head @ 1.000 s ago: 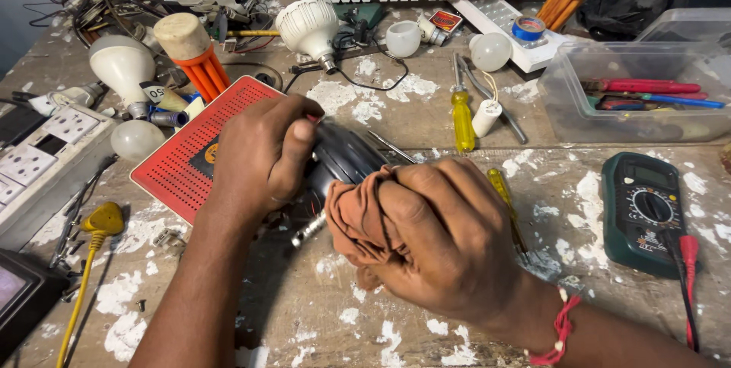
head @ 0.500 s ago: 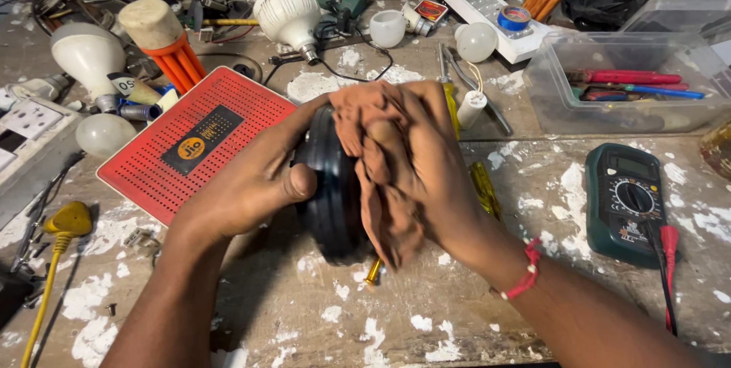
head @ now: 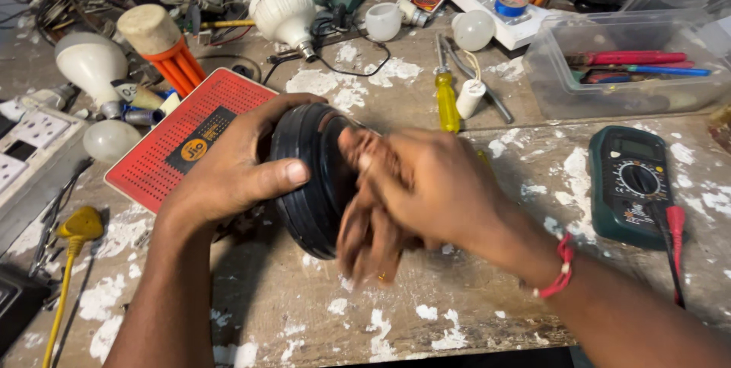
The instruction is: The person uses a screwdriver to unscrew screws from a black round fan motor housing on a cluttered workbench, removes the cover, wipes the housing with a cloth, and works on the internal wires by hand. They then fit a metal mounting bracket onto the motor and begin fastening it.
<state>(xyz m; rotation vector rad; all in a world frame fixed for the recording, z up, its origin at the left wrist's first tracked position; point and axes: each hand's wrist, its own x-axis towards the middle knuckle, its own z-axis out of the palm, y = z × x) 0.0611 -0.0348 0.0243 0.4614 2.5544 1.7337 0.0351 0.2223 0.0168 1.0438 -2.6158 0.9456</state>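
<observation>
My left hand (head: 232, 170) grips a round black device (head: 308, 178), a thick disc held on edge above the worn wooden bench (head: 457, 315). My right hand (head: 411, 193) presses a brownish-orange cloth (head: 373, 238) against the disc's right face; the hand and cloth are blurred with motion. Most of the cloth is hidden under my fingers. A red thread band sits on my right wrist.
A red perforated flat box (head: 179, 136) lies left of the disc. A green multimeter (head: 632, 185) with a red probe is at the right. A yellow screwdriver (head: 447, 101), white bulbs (head: 91, 63), an orange bulb base (head: 164, 48) and a clear plastic tub (head: 624, 71) with tools lie behind.
The disc has been turned up on edge and lifted toward me. My right hand with the cloth has slid from the top down across its right face.
</observation>
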